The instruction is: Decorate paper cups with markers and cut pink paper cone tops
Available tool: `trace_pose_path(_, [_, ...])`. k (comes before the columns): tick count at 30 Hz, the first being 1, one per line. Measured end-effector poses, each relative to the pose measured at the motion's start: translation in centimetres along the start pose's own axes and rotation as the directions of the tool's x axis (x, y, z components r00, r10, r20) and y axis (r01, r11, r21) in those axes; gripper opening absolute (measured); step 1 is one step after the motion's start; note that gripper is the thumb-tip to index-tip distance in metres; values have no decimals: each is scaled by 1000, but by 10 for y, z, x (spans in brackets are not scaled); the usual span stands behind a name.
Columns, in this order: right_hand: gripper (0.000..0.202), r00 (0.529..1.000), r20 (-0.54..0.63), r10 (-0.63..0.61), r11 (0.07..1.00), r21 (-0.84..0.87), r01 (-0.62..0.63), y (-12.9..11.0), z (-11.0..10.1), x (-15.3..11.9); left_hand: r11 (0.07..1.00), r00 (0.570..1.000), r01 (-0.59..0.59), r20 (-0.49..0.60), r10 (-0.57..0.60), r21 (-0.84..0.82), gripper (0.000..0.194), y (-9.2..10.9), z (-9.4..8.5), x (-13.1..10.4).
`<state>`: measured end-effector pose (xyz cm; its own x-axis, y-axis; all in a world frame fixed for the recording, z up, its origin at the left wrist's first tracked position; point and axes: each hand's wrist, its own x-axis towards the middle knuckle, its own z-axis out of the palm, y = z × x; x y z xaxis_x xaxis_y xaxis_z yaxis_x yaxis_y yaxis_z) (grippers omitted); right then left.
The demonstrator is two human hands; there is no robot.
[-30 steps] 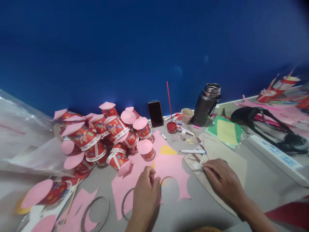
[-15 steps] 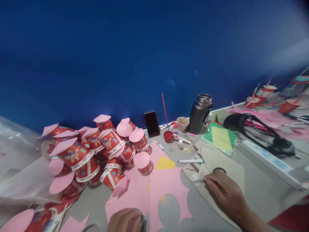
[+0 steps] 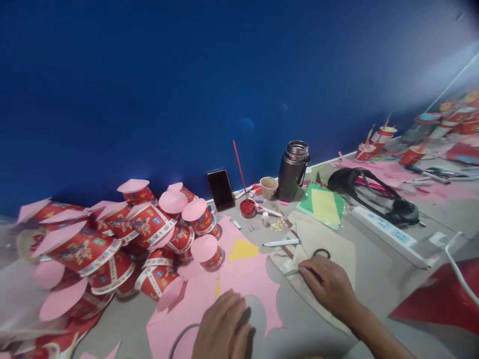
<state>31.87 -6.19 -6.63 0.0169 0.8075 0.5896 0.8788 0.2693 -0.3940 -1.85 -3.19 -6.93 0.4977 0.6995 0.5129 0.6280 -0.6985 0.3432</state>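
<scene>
My right hand [image 3: 329, 283] rests on a cream cloth bag [image 3: 339, 247], its thumb and fingers pinched together at something small and pale that I cannot make out. A black ring [image 3: 322, 253] lies just beyond the knuckles. Palm down, my left hand [image 3: 222, 324] is over the cut pink paper [image 3: 187, 311], its fingers extended and slightly apart, with nothing visible in it. A grey cable [image 3: 179, 336] runs beside it. A white marker [image 3: 281, 243] lies across the bag's left edge, and a yellow paper piece [image 3: 243, 250] sits on the pink sheet.
Red cups with pink paper discs [image 3: 151, 224] are piled at the left. Along the blue wall stand a phone [image 3: 220, 190], a red pot [image 3: 248, 208], a paper cup [image 3: 268, 187] and a dark flask [image 3: 294, 169]. A power strip [image 3: 389, 237] and black headset [image 3: 402, 212] lie right.
The view has swung right, so the table objects sit further left. My left hand has moved forward over the pink paper, its fingers now extended. My right hand stays on the bag.
</scene>
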Motion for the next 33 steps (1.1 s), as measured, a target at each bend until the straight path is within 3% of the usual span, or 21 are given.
trace_pose_path(3, [26, 1000, 7, 8, 1000, 26, -9, 2, 1, -2, 967, 971, -215, 137, 196, 138, 73, -2, 15, 9])
trace_pose_path(6, [26, 1000, 2, 4, 999, 35, -4, 4, 2, -4, 955, 966, -206, 203, 163, 213, 108, 0, 31, 6])
trace_pose_path(9, [26, 1000, -8, -10, 999, 32, 10, 6, 2, -4, 957, 964, -181, 233, 128, 225, 118, 3, 43, -3])
trace_pose_path(15, [27, 1000, -3, -19, 1000, 24, 19, 7, 4, -3, 990, 946, -69, 322, 27, 121, 91, 2, 40, -8])
trace_pose_path(19, [28, 999, -29, -20, 999, 29, 21, 8, 5, -8, 998, 977, 53, 206, -59, 34, 70, 2, 26, -16])
trace_pose_path(22, [25, 999, -39, -4, 996, 86, 7, 9, -1, -1, 985, 977, 165, 145, -156, -53, 53, 1, 12, -20])
trace_pose_path(25, [25, 1000, 17, 4, 986, 165, -6, 6, -15, 31, 974, 977, 194, 117, -180, -121, 44, 1, -2, -14])
trace_pose_path(28, [26, 997, 81, -3, 983, 182, -12, -2, -26, 78, 969, 975, 179, 160, -152, -170, 39, 8, -14, -5])
trace_pose_path(31, [25, 991, 112, -67, 981, 189, 45, -12, -23, 113, 967, 967, 189, 203, -152, -174, 41, 20, -28, 1])
trace_pose_path(33, [25, 987, 99, -130, 969, 221, 106, -18, -15, 119, 959, 962, 245, 159, -221, -145, 36, 26, -42, 3])
